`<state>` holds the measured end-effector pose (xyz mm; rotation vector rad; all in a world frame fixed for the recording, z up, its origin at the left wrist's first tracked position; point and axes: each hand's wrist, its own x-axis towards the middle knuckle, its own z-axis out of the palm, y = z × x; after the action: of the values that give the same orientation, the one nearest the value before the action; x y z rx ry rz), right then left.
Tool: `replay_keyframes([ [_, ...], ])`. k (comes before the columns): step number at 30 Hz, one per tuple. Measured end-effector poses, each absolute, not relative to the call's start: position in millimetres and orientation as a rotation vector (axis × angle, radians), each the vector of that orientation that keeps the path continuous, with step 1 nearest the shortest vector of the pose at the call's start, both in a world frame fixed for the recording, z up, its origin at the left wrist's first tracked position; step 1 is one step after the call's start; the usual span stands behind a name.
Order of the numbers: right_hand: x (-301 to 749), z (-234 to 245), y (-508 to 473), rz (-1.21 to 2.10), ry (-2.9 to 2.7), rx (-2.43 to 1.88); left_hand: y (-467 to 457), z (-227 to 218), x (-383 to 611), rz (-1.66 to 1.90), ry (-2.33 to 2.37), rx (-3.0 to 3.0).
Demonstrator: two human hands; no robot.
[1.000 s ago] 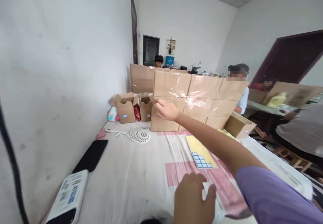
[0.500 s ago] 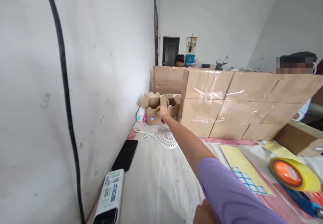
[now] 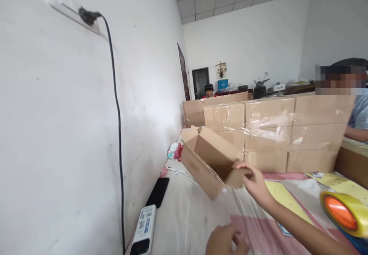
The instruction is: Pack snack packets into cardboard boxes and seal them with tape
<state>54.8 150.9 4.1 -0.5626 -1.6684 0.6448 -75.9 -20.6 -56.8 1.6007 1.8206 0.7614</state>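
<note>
An open-topped cardboard box (image 3: 201, 174), tilted, hangs over the cloth-covered table. My right hand (image 3: 253, 180) grips it by its near end, thumb and fingers closed on the edge. Its inside looks bare where it shows. Low in the view is my left hand (image 3: 225, 241), loosely curled with a gap between thumb and fingers and nothing in it; it is apart from the box. Behind the box, a white slotted skimmer (image 3: 181, 170) lies partly hidden. A colourful packet (image 3: 174, 150) rests by the wall beyond it.
Taped cardboard boxes (image 3: 267, 132) form a stacked wall across the table. On the left lie a black phone (image 3: 158, 191) and a white power bank (image 3: 144, 224). A yellow tape roll (image 3: 342, 214) sits at right near yellow card (image 3: 284, 199). Another person (image 3: 359, 111) is behind the stack.
My right hand has drawn a cardboard box from beside the wall toward me and to the right, tilting it. My left hand shows more at the bottom. The view has tipped upward.
</note>
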Motion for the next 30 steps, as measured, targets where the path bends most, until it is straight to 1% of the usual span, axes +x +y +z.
replay_keyframes([
  [3, 118, -19, 112, 0.606, -1.682, -0.704, -12, -58, -73, 0.848, 1.881, 1.574],
  [7, 156, -33, 94, 0.539, -1.765, -0.786, -10, -50, -70, 0.932, 1.826, 1.485],
  [10, 163, -39, 101, 0.576, -1.828, -0.792, -10, -49, -72, 0.964, 1.858, 1.53],
  [18, 171, -49, 110, 0.735, -1.801, -0.822, -5, -66, -70, 0.988, 1.995, 1.516],
  [26, 164, -60, 106, 0.668, -1.64, -0.801, 3, -61, -53, 1.278, 2.109, 1.354],
  [30, 157, -61, 98, 0.769, -1.684, -0.784, 10, -63, -58, 1.379, 2.168, 1.237],
])
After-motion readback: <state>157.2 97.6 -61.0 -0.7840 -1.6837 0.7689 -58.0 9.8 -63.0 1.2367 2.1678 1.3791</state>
